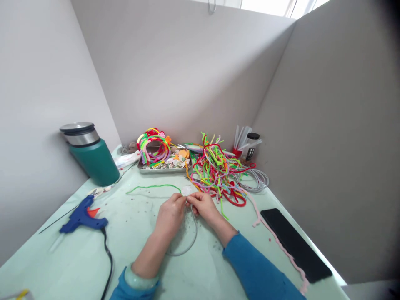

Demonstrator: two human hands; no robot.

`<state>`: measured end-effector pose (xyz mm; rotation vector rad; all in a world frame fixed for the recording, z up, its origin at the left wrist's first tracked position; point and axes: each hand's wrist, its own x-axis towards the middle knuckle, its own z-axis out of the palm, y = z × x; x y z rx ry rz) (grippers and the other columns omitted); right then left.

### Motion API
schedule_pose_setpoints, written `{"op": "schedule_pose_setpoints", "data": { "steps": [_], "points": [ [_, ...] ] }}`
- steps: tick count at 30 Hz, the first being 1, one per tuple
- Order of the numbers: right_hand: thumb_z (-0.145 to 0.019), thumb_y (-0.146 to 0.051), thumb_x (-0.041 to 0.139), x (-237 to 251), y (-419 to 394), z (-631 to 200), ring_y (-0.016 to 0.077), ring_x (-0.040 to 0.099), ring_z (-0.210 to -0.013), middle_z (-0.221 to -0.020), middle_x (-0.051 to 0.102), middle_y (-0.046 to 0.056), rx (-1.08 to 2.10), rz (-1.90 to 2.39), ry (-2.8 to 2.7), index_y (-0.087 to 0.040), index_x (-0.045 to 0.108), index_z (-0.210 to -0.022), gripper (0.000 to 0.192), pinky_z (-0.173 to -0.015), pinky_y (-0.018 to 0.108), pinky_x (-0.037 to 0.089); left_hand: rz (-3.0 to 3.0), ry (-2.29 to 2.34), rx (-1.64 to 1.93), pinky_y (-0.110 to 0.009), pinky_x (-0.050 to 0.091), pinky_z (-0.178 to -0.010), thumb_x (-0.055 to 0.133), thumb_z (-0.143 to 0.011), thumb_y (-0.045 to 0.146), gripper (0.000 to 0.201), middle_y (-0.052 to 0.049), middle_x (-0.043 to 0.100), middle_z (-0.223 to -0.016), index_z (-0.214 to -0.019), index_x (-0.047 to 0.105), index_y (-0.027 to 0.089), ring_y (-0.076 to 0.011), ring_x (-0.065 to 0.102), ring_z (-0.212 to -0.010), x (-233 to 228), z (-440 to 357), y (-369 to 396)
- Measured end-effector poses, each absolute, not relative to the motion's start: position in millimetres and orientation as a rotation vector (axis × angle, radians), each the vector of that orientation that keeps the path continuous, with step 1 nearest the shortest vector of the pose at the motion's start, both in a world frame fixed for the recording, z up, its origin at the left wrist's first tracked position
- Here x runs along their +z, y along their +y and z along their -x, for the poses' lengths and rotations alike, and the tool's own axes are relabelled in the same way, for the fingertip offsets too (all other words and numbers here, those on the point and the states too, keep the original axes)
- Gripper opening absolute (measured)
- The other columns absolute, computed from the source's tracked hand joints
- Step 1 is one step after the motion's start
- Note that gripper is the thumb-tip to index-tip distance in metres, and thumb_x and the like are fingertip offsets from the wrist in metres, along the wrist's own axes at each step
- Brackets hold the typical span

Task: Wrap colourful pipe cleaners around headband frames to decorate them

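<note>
— Middle of the counter (128,241), what've you got going?

— My left hand (171,213) and right hand (204,208) are both pinched, right up against each other. Left has the end of a green fuzzy strand (153,186), right has a thin grey band (196,231), though the exact grip's hidden. The band curves down toward me and disappears behind my left wrist (159,243).

— And the mess around it?

— Big tangle of fuzzy stems (215,166) just past my right hand, with a grey coil (261,181) beside it. Metal tray (165,171) at the back, bright rings (142,154) piled at its left end. Blue glue gun (83,214) off left, near the green bottle (93,162). Black slab (293,241) on the right, pink strand (279,246) running along it.
</note>
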<state>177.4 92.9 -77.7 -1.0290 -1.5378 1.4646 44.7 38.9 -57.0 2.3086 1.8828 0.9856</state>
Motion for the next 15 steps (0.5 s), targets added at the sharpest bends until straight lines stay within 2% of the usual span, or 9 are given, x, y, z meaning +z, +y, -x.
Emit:
{"op": "schedule_pose_setpoints", "data": {
  "steps": [9,15],
  "points": [
    [-0.077,-0.041,0.054,-73.4,92.2,-178.1,0.0053,0.037,-0.032,-0.041,0.047,-0.006,1.495,0.971,-1.407,-0.014,0.057,-0.07,0.028,-0.034,0.017,0.028,-2.089,1.791,1.188,-0.025,0.044,-0.07,0.049,-0.08,0.016,0.017,-0.004,0.064,-0.084,-0.084,0.066,0.018,-0.0143,0.059,-0.077,-54.4,-40.9,44.6],
    [-0.079,-0.043,0.054,-73.9,91.3,-179.3,0.0054,0.037,-0.033,-0.04,0.044,-0.007,1.5,0.946,-1.444,-0.014,0.056,-0.066,0.032,-0.034,0.016,0.027,-2.023,1.659,1.313,-0.025,0.044,-0.072,0.049,-0.081,0.017,0.016,-0.005,0.064,-0.085,-0.082,0.065,0.017,-0.0141,0.058,-0.079,-49.0,-42.4,43.1]
  ]
}}
